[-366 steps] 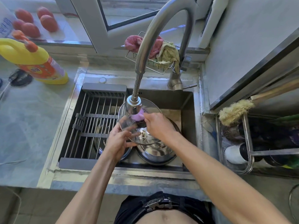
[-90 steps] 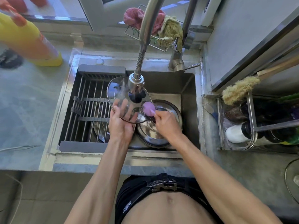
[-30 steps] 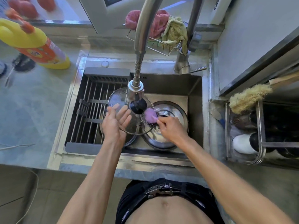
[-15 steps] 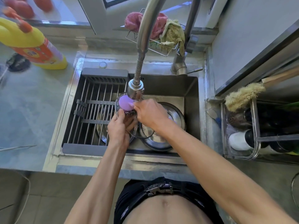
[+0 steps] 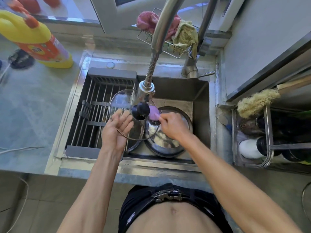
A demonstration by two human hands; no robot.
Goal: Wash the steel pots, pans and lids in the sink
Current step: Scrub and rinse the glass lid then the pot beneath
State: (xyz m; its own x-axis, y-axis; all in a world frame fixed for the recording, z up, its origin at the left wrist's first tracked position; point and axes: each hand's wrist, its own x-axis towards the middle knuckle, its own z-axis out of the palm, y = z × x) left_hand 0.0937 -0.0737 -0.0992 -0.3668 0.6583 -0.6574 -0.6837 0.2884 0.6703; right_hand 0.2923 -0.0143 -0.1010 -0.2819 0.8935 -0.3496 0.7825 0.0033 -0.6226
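A round glass lid with a steel rim and a black knob is held tilted over the sink, under the tap's spray head. My left hand grips its lower left rim from behind, fingers showing through the glass. My right hand holds a purple scrubber with a dark scouring underside against the lid, right of the knob. Below sits a steel pot in the sink. A second steel piece lies partly hidden under the lid.
A slatted drain rack covers the sink's left half. A yellow detergent bottle stands on the left counter. A wire basket with cloths hangs behind the tap. On the right, a caddy holds bottles and a brush.
My right hand carried the scrubber from the lid's upper left edge back to the right of the knob. The lid now faces up toward me more, with my left hand spread behind it.
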